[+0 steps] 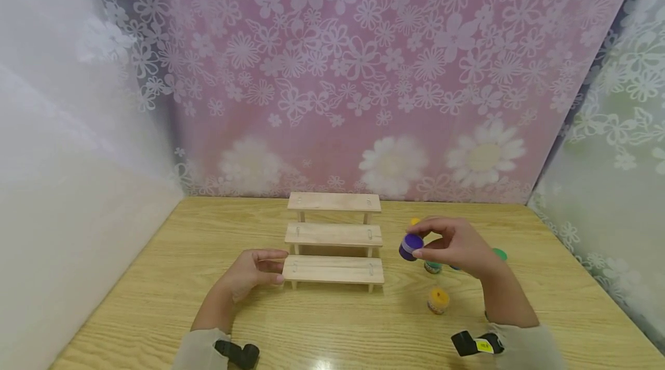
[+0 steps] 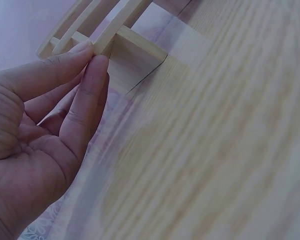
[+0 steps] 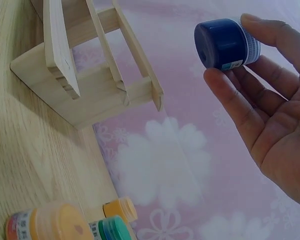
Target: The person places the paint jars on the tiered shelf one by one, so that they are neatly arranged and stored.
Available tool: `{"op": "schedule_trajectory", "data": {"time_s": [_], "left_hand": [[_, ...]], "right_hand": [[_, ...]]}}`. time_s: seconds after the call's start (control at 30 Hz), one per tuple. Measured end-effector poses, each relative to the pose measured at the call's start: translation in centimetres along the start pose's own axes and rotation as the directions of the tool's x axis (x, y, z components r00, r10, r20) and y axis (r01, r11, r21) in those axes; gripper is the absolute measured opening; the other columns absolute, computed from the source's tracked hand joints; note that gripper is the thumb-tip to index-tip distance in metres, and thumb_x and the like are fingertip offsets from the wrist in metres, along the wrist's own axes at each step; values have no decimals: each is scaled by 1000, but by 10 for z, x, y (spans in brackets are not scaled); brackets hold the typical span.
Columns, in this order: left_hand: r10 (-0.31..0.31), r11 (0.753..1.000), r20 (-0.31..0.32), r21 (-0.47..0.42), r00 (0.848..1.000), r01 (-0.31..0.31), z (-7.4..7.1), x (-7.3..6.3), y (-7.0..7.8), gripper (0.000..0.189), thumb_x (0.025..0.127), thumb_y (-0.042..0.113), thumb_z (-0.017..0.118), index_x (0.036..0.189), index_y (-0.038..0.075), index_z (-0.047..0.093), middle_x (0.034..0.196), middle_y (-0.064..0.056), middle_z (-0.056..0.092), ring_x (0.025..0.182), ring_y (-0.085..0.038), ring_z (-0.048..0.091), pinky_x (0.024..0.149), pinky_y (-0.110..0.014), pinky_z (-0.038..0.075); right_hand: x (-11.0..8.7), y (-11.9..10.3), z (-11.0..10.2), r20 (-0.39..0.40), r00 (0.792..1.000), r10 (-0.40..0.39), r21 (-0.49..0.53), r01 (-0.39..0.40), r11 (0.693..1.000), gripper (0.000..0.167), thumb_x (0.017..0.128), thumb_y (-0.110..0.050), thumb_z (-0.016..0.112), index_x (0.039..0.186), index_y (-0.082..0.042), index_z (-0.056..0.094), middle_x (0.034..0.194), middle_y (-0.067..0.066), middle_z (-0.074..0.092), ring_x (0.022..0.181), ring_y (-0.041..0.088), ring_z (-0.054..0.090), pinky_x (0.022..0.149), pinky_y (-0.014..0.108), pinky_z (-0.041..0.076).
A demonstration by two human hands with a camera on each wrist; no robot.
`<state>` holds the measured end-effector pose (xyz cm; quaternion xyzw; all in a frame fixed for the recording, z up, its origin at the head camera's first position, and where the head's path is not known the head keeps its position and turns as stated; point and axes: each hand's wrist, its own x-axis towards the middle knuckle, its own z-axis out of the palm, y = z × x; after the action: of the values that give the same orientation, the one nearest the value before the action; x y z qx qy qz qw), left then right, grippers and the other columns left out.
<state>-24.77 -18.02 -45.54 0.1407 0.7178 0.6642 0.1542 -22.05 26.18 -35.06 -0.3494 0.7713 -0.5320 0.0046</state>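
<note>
Currently gripping a purple jar (image 1: pixel 411 247) between the thumb and fingers of the right hand (image 1: pixel 459 246). Holding it raised off the table (image 1: pixel 156 277), just to the right of a three-tier wooden shelf (image 1: pixel 333 235) and apart from it. Tilting the jar slightly, showing its round top face and a pale band around the rim. Pinching the left end of the shelf's lowest board between the thumb and fingers of the left hand (image 1: pixel 254 272). Having more jars on the table near the right hand: a yellow jar (image 1: pixel 439 302) in front, a green jar (image 1: pixel 433 267) partly hidden below the hand, and a second yellow jar (image 1: pixel 415 221) mostly hidden behind the fingers. Showing a green lid (image 1: pixel 500 254) just beyond the right wrist. Wearing light sleeves (image 1: pixel 530 347) and black wrist mounts (image 1: pixel 248 355). Facing a pink floral cloth (image 1: pixel 322 98) behind the table, with a pale floral sheet (image 1: pixel 623 185) on the right.
</note>
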Motion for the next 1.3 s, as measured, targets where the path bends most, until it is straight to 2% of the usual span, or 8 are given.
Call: {"op": "schedule_trajectory", "data": {"time_s": [0.23,0.57,0.87,1.13,1.3], "left_hand": [[-4,1000,12,-2,1000,4,-1,-1,2,58,80,2,80,132,-8,55,125,-22,61,110,-29,62,84,-37,57],[-8,1000,19,-11,1000,9,3,-2,2,58,80,2,80,131,-8,56,120,-19,63,105,-26,64,83,-37,57],[1,1000,14,-13,1000,-1,1,-2,-2,59,80,2,80,132,-9,55,120,-22,64,107,-28,64,83,-39,57],[2,1000,17,-6,1000,-2,0,-3,0,59,80,2,79,133,-9,54,122,-24,62,109,-30,63,83,-40,57],[6,1000,20,-3,1000,-6,1,-2,1,59,80,2,79,133,-9,54,122,-23,62,108,-29,63,83,-39,57]], "right_hand": [[9,-4,11,-31,999,-6,-32,5,999,35,85,3,73,118,5,65,108,21,60,82,26,71,66,39,60],[25,-8,28,-66,997,-32,-49,28,998,32,85,1,74,116,2,67,108,19,62,86,21,69,71,34,60],[47,-16,42,-80,996,31,-40,-34,999,34,84,-5,77,116,-1,68,107,17,62,82,26,70,71,34,60],[70,-20,47,-63,998,15,-58,-19,998,35,85,-8,77,118,-3,68,105,14,64,90,24,67,74,35,59],[80,-20,51,-82,996,19,-56,-24,998,35,84,-9,78,117,-3,69,108,12,65,95,28,64,75,34,59]]}}
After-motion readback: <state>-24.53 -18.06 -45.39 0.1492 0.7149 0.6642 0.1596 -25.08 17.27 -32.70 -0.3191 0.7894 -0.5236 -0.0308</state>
